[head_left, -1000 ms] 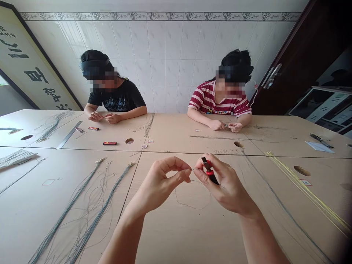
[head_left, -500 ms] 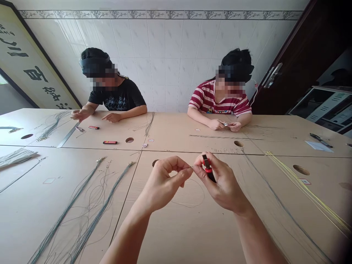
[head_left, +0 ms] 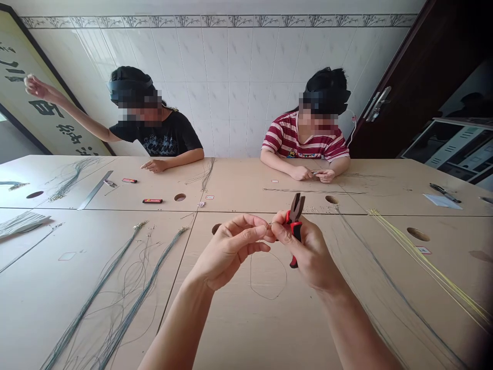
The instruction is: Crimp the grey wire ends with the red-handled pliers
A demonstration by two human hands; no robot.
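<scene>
My left hand (head_left: 231, 252) is closed in a pinch, thumb against forefinger, on an end of a thin cord. The cord (head_left: 268, 298) hangs below my hands in a loose loop. Fingertips of my right hand (head_left: 308, 252) meet those of the left at the cord. My right hand is also wrapped round small pliers (head_left: 296, 226) with red and black handles; their jaws point up and stand slightly apart. What exactly lies between the touching fingertips is too small to make out.
Bundles of grey-green cord (head_left: 154, 277) lie at left, yellow cords (head_left: 423, 262) at right. The table (head_left: 239, 334) has round holes (head_left: 418, 234). Across it sit a person in black (head_left: 165, 136) and a person in stripes (head_left: 304, 136). A lighter (head_left: 152, 201) and steel ruler (head_left: 95, 190) lie at the far left.
The pliers have turned in my right hand, so their jaws now show upright. My fingertips have come closer together. The person in black has raised an arm up and out to the left.
</scene>
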